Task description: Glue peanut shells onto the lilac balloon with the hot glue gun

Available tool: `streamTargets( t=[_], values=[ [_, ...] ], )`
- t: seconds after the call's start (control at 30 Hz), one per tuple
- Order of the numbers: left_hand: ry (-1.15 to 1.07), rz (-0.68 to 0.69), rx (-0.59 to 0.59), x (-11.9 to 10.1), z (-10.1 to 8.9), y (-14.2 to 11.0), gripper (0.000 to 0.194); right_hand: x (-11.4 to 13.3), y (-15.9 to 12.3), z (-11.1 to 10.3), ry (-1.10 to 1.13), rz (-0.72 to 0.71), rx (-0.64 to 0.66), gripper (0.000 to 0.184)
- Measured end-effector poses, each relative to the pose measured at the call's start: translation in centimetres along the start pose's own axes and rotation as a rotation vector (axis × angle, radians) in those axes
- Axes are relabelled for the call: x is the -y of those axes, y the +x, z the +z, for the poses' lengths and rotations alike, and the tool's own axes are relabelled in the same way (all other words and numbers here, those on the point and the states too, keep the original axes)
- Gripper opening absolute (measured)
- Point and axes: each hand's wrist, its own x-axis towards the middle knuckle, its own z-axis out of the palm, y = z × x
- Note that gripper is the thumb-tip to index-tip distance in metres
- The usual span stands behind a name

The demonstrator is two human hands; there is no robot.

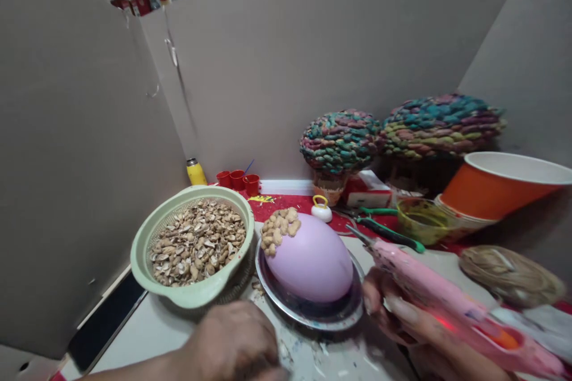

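My right hand [406, 315] is wrapped round a pink hot glue gun [429, 277], whose nozzle points up and left. A red light glows on its body. To its left, a lilac balloon [313, 262] rests in a metal bowl [308, 324]. Peanut shells [277, 229] cover the balloon's upper left end in a cluster. My left hand [239, 339], slightly blurred, is closed low in front of the bowl. Its fingertips are turned away, so what they hold, if anything, is hidden. A green colander [192, 297] full of peanut shells [199, 244] stands beyond that hand, to the left.
Two multicoloured shell-covered domes [342, 141] stand at the back. Orange paper cups [487, 190], a yellowish bowl [422, 220] and green-handled pliers [388, 232] lie to the right, near a bundle of brown cord [509, 274]. Small red cups [238, 180] and a yellow bottle [195, 172] stand at back left.
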Motion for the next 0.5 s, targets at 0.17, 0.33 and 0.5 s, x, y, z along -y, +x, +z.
streamTargets(
  t=[0.17,0.33,0.5],
  values=[
    [0.085,-0.309,-0.154,-1.6,-4.4,-0.5,0.025,0.1,0.3,-0.7,-0.062,0.005,0.156,0.040],
    [0.165,-0.299,-0.112,-2.3,-4.5,-3.0,0.022,0.0,0.3,-0.8,-0.034,0.039,0.119,0.037],
    [0.257,-0.391,-0.133,-3.0,-4.8,-3.6,0.013,0.1,-0.1,-0.9,-0.092,0.083,0.106,0.034]
  ],
)
